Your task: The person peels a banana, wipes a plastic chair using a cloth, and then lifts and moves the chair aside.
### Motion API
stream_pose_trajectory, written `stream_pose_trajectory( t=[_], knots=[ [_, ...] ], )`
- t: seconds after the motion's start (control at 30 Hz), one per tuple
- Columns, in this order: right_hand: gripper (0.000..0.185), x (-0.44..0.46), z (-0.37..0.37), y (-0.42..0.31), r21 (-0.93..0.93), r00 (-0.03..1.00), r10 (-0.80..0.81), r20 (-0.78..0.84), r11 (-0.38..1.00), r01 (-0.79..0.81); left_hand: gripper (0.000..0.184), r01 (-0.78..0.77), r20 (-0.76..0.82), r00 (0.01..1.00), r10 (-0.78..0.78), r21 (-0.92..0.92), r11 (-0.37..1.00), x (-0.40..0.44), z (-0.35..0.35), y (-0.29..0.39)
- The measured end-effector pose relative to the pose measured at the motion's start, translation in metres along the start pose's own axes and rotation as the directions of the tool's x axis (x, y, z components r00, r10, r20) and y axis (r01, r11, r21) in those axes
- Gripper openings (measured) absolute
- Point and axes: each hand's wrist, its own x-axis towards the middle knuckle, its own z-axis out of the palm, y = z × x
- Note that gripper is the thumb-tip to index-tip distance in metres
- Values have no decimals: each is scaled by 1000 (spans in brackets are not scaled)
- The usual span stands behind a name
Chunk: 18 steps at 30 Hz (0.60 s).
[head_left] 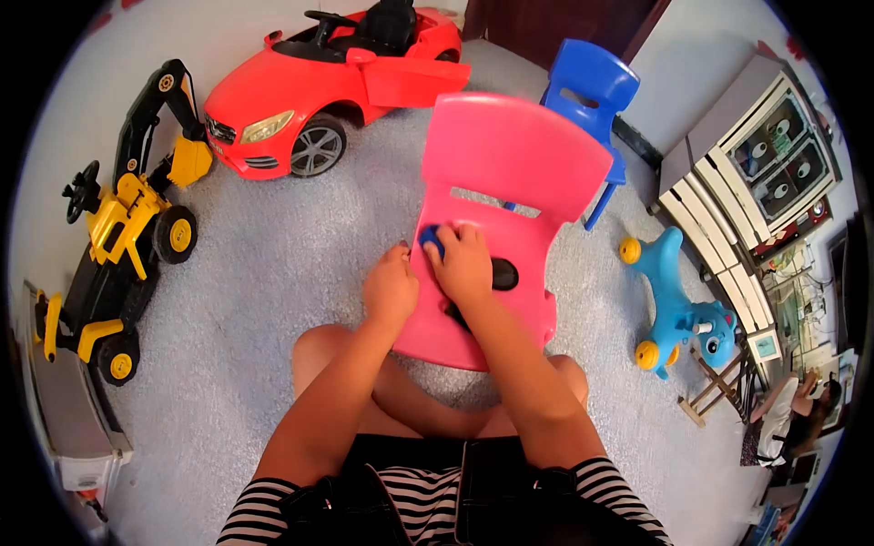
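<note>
A pink plastic chair [517, 136] stands in front of my crossed legs, its seat towards me. My right hand [464, 264] is over the seat, fingers closed on a small rounded blue object [431, 238]; its kind is unclear. At the seat's left edge, my left hand [391, 287] is curled closed, and whatever it may hold is hidden. A black oval object [504, 274] lies on the seat to the right of my right hand. Another dark thing [457, 315] shows partly beneath my right wrist.
A blue chair [592, 82] stands behind the pink one. Left are a red toy car [300, 100] with its door open and a yellow-black toy digger [127, 227]. Right are a blue ride-on toy [669, 291], drawers [719, 218] and a seated person [792, 414].
</note>
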Motion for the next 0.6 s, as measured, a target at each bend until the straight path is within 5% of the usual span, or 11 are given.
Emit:
stream_pose_trajectory(
  t=[0.33,0.6],
  knots=[
    [25,-77,-115,-1,16,962,-55,268,999,52,32,9,27,1000,-9,-4,1000,-4,5,-5],
    [29,-32,-66,56,-198,978,169,121,970,-143,38,-7,30,1000,6,54,999,1,7,-15]
  ],
)
